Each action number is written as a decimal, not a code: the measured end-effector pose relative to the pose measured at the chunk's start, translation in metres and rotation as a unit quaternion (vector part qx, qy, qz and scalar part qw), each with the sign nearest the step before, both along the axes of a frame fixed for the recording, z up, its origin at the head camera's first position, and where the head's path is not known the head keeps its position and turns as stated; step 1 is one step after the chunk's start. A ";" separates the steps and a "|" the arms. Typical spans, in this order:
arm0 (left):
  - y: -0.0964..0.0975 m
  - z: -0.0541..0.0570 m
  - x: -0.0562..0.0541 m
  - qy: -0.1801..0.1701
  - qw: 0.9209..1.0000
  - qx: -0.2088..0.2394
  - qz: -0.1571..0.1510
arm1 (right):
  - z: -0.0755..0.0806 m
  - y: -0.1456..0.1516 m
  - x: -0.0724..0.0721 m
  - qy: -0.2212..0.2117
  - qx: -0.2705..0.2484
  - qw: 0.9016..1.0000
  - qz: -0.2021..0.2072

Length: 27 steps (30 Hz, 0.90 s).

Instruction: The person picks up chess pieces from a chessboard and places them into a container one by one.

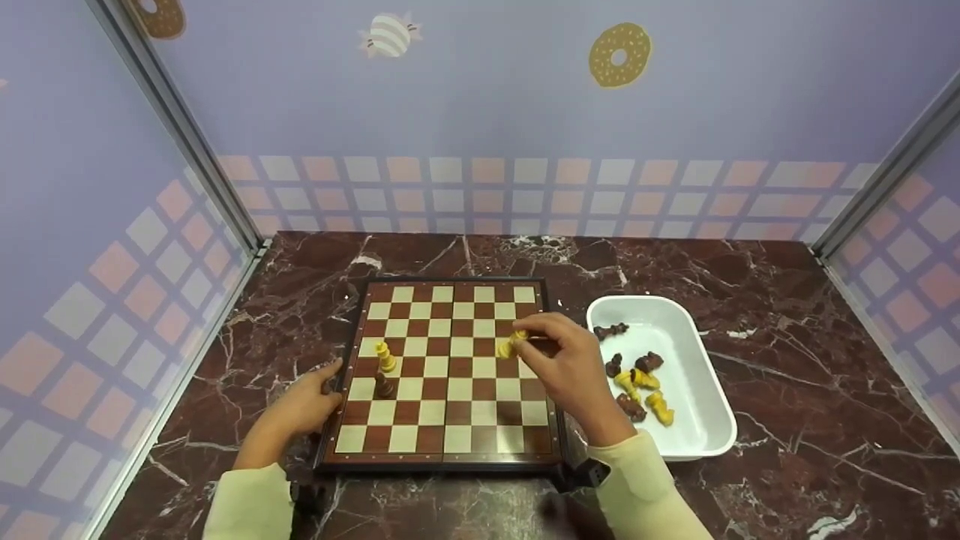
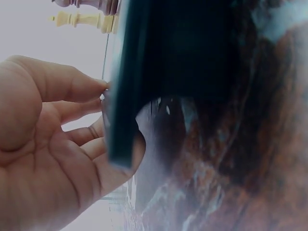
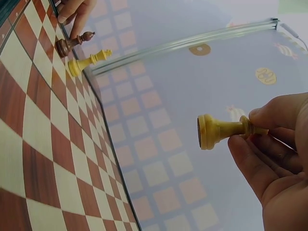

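Note:
My right hand [image 1: 574, 367] pinches a yellow chess piece [image 3: 219, 131] by its upper part, with thumb and fingers hiding its head. In the right wrist view the base hangs above the chessboard [image 1: 461, 409], apart from it. At the board's left side, my left hand [image 1: 304, 401] grips the dark edge [image 2: 120, 130], its thumb on one side and a fingertip showing past the other. Near that hand stand a tall yellow chess piece [image 1: 385, 358] and a dark brown chess piece [image 1: 384, 387], both upright on the board's left squares.
A white plastic tray [image 1: 709, 409] sits right of the board, holding several yellow and dark brown chess pieces lying loose. Beneath everything is a dark red marbled tabletop [image 1: 795, 360]. Patterned purple panels [image 1: 510, 97] enclose the table at the back and both sides.

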<state>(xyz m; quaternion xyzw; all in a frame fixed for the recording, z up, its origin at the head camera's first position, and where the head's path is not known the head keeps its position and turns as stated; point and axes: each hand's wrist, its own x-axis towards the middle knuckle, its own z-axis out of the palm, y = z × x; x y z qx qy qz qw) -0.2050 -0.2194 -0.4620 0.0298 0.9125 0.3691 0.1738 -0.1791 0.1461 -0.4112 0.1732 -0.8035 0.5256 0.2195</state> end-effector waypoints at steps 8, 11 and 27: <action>0.000 0.000 0.001 -0.007 1.000 0.003 -0.002 | -0.003 0.010 -0.001 0.006 0.013 1.000 -0.013; 0.000 0.000 0.001 -0.004 1.000 -0.002 -0.001 | -0.005 0.014 -0.002 0.006 0.010 1.000 -0.015; -0.001 -0.003 0.002 0.011 1.000 -0.001 0.003 | -0.012 0.032 0.000 0.002 0.005 0.999 -0.045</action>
